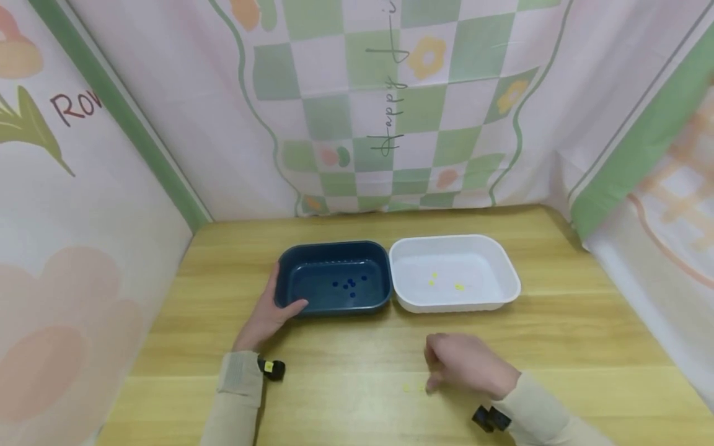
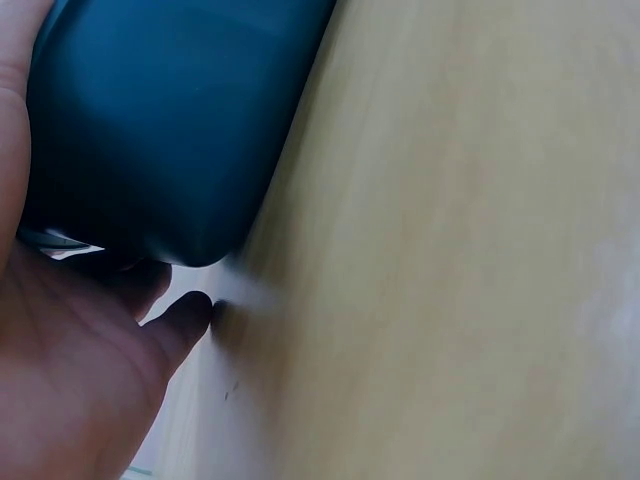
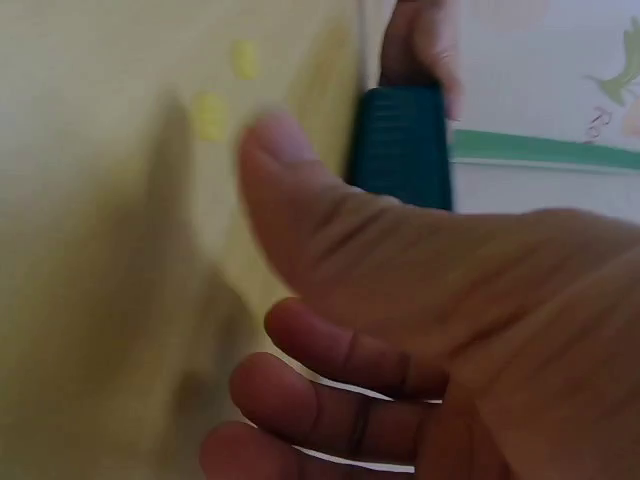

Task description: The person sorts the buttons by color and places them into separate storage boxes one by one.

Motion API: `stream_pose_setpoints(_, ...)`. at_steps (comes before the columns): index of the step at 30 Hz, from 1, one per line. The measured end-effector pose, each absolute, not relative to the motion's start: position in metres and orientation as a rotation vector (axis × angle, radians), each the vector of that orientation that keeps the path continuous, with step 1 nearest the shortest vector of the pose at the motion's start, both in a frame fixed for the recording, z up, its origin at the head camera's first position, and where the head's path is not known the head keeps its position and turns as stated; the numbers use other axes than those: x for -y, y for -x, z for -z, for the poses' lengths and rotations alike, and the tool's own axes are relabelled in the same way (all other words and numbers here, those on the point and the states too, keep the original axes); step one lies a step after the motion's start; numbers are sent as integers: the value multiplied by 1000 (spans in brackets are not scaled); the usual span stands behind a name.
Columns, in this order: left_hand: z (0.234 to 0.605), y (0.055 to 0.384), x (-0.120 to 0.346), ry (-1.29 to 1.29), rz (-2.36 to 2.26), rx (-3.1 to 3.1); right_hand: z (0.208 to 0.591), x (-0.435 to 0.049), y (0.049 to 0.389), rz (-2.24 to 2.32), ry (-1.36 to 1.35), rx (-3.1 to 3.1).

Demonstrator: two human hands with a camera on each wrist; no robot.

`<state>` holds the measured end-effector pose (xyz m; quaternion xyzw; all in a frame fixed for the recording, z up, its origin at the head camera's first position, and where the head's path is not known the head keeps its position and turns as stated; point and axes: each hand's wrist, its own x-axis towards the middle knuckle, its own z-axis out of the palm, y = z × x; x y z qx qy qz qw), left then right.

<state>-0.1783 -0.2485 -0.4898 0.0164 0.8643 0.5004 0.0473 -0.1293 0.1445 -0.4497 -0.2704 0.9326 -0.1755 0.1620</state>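
My left hand (image 1: 264, 319) grips the left end of a dark blue tray (image 1: 334, 308), its thumb over the front rim. In the left wrist view the tray's outer wall (image 2: 170, 130) stands beside the palm. Low over the table, my right hand (image 1: 468, 365) has its thumb apart from its loosely bent fingers, with nothing visible between them. Two small yellow pieces (image 1: 406, 388) lie on the wood just left of its thumb tip; the right wrist view shows these yellow pieces (image 3: 209, 116) blurred, near the thumb (image 3: 290, 190).
A white tray (image 1: 454, 306) stands against the blue tray's right end, with several yellow bits (image 1: 459, 287) in it. Several dark blue bits (image 1: 352, 295) lie inside the blue tray. Patterned curtains (image 1: 368, 124) hang behind the wooden table (image 1: 334, 396) and at both sides.
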Motion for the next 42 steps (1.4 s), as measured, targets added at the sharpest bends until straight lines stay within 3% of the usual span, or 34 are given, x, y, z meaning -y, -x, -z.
stream_pose_setpoints(12,506,179,252,-52,-1535,-2646,468,-140,125,564,786,-2580)
stream_pose_setpoints(29,510,176,250,-22,-1546,-2618,476,-123,101,615,1066,-2551)
stream_pose_setpoints(42,504,185,254,-42,-1536,-2650,467,-150,122,552,827,-2758)
